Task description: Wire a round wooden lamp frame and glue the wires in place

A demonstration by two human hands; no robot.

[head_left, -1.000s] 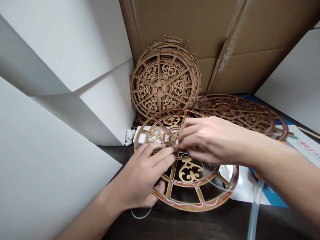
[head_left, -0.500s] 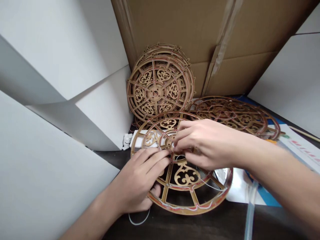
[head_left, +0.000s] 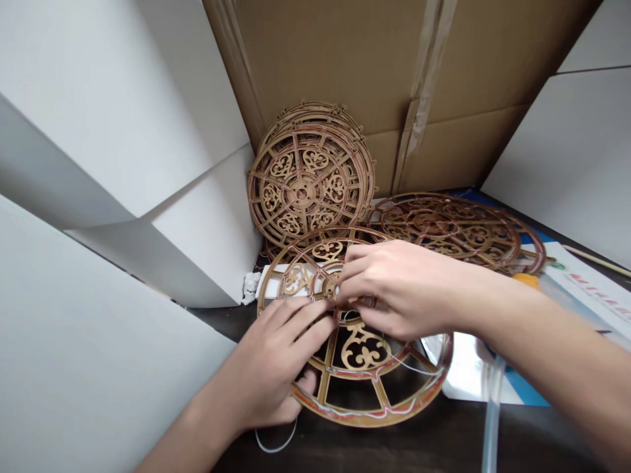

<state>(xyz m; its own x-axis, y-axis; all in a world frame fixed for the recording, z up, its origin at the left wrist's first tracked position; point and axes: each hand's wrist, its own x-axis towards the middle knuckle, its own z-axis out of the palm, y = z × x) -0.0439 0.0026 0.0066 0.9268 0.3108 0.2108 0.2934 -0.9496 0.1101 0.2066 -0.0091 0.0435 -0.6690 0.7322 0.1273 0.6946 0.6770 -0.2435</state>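
A laser-cut wooden wheel [head_left: 374, 412] with scrollwork panels and thin red and white lines along its spokes lies flat on the dark table. My left hand [head_left: 269, 358] holds it from the lower left, fingers reaching over to the central hub. My right hand [head_left: 399, 289] comes in from the right, its fingertips pinching at the hub against my left fingers. The hub itself is mostly hidden by them. A thin clear wire [head_left: 411, 363] crosses the wheel's lower right, and a loop of it [head_left: 276, 447] hangs below my left hand.
Several matching wheels [head_left: 310, 174] lean in a stack against a cardboard sheet [head_left: 315, 59]. More wheels [head_left: 453, 226] lie on a printed sheet [head_left: 591, 295] at right. A clear tube [head_left: 491, 420] lies near the front, white boards [head_left: 98, 341] stand at left, and white foam [head_left: 290, 270] lies under the wheel.
The whole scene has drifted slightly left and down in view as my head moved. Both hands stay at the hub, and the wheel stays in their hold.
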